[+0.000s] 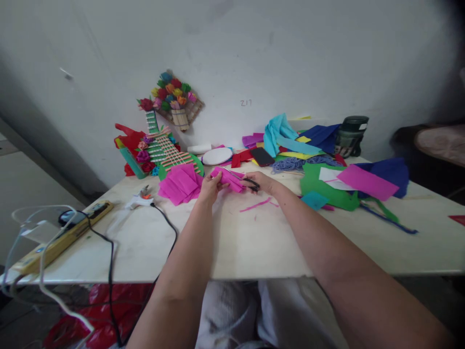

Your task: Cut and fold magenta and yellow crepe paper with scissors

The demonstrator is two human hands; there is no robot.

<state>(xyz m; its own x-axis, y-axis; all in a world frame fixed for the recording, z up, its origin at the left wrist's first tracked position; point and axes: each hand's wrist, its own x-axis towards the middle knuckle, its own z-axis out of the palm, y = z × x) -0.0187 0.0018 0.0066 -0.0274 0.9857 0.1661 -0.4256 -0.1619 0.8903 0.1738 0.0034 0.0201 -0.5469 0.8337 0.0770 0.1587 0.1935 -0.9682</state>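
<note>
My left hand [211, 186] pinches a piece of pink crepe paper [235, 183] just above the table, near its middle. A pair of scissors with black handles [251, 183] is in my right hand [264, 183], fingers closed around the handles. The blades lie along the upper side of the pink paper and point left; whether they are parted I cannot tell. A stack of pink paper pieces [181, 185] rests to the left of my left hand. Thin pink strips [255, 205] lie on the table below my right hand.
A hot glue gun [140, 199] with a black cord and a yellow power strip [69, 233] lie at left. Behind stand a stick-and-paper flower craft [170, 155] and a phone [262, 156]. Coloured paper [319, 186] and a dark bottle [350, 136] are at right.
</note>
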